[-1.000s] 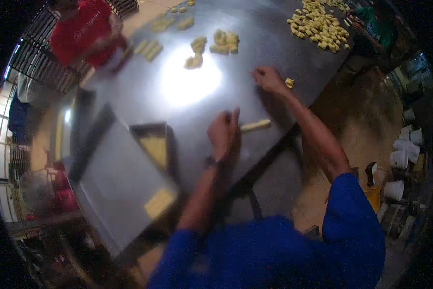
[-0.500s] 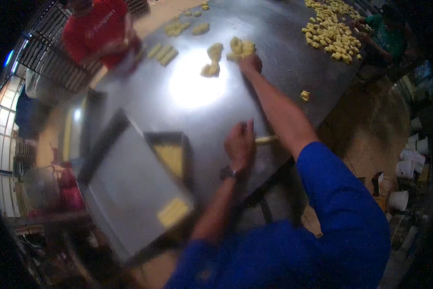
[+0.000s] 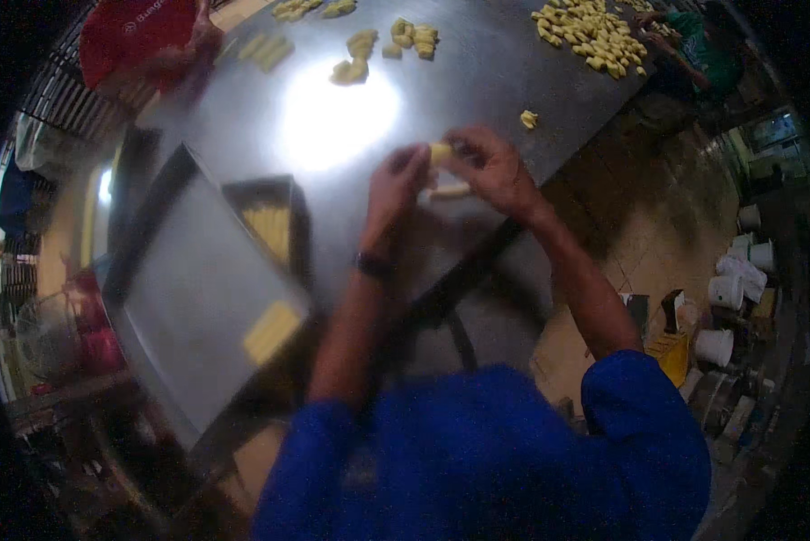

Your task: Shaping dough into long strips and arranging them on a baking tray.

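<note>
My left hand [image 3: 399, 180] and my right hand [image 3: 482, 167] are closed around a small yellow dough piece [image 3: 440, 152] above the steel table [image 3: 224, 117]; fine finger detail is blurred. Just below my fingers lies a pale dough strip [image 3: 450, 191], partly hidden. Farther up are small dough clusters [image 3: 412, 38], [image 3: 355, 59] and a single piece [image 3: 529, 119]. At left, a large metal tray [image 3: 179, 270] carries flat yellow strips [image 3: 270, 334] in one corner, beside a narrower pan [image 3: 292, 198] with yellow sticks [image 3: 266, 225].
A person in red [image 3: 130, 50] stands at the upper left, another in green [image 3: 698, 54] at the upper right beside a large pile of dough pieces [image 3: 590, 36]. The table's near edge [image 3: 504, 242] runs diagonally. White buckets [image 3: 725, 290] and a yellow container [image 3: 671, 352] stand on the floor at right.
My right hand, which reached to the far dough cluster, has come back to my left hand, with a yellow piece now between them. The whole view has shifted as my head moved.
</note>
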`<act>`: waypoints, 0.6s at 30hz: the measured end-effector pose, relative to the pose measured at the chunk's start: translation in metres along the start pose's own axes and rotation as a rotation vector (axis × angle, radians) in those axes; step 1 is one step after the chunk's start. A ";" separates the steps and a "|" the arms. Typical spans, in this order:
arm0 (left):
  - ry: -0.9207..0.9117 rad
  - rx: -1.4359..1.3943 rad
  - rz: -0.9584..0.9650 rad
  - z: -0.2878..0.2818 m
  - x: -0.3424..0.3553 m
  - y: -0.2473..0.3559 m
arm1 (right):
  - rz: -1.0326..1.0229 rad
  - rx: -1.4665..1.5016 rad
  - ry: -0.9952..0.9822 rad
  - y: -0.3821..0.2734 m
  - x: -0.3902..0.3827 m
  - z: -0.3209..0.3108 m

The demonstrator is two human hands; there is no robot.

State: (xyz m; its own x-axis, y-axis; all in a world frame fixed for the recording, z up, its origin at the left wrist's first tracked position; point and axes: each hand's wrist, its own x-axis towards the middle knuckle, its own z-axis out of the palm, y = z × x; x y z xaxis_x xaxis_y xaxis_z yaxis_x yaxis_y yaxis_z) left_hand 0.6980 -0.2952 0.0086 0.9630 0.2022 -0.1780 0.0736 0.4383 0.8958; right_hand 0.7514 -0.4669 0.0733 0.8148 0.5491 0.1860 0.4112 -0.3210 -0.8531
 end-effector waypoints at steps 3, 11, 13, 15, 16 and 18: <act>-0.044 0.010 0.054 0.012 -0.011 0.006 | -0.190 -0.163 0.095 -0.017 -0.014 -0.008; -0.197 0.298 0.324 0.023 -0.019 0.039 | 0.235 0.498 -0.080 -0.021 -0.009 -0.025; -0.201 0.396 0.360 0.022 -0.014 0.042 | 0.358 0.625 -0.203 -0.015 -0.004 -0.030; -0.241 0.356 0.309 0.020 -0.008 0.044 | 0.422 0.628 -0.249 -0.006 0.001 -0.038; -0.254 0.397 0.267 0.018 -0.005 0.043 | 0.327 0.558 -0.313 -0.001 0.006 -0.043; -0.373 0.549 0.211 0.013 0.006 0.043 | 0.206 0.391 -0.377 0.012 0.015 -0.053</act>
State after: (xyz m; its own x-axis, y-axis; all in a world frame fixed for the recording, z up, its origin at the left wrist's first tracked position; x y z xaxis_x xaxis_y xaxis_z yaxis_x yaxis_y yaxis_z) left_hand 0.7101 -0.2865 0.0511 0.9887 -0.1231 0.0861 -0.0990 -0.1032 0.9897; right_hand 0.7909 -0.5035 0.0914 0.6308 0.7652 -0.1282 0.0195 -0.1808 -0.9833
